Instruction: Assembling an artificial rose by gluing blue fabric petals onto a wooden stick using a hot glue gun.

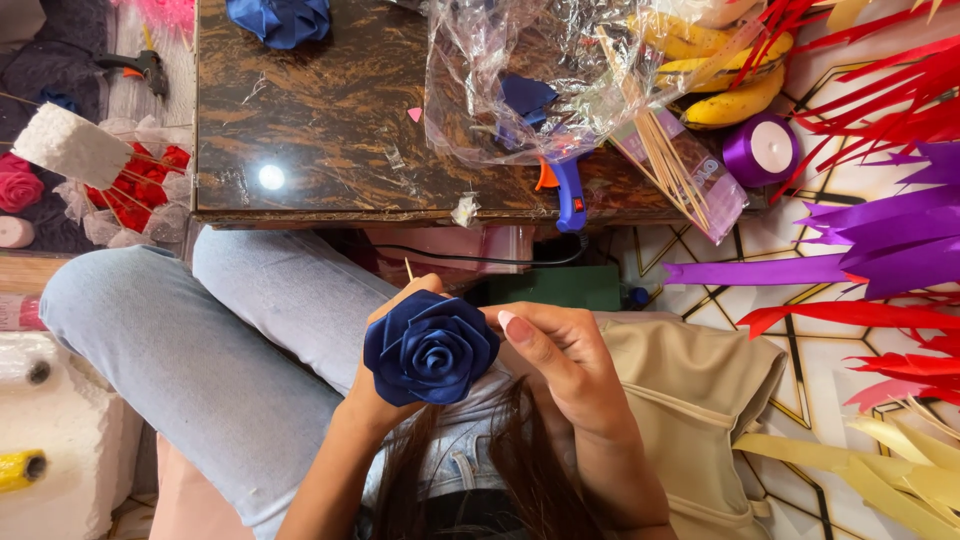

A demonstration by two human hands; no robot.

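Navy ribbon rose (431, 346) sits over the lap, just below the tabletop (330, 140) edge. Left hand (385, 385) has its grip closed around the rose's underside; right hand (555, 355) pinches its petal edge. Blue glue gun (568, 190) lies on the tabletop above.

- Dark marbled table (330, 130): blue ribbon rose (280, 18), crumpled clear plastic (510, 80), blue glue gun (568, 190), bag of wooden skewers (680, 165), purple ribbon spool (762, 148).
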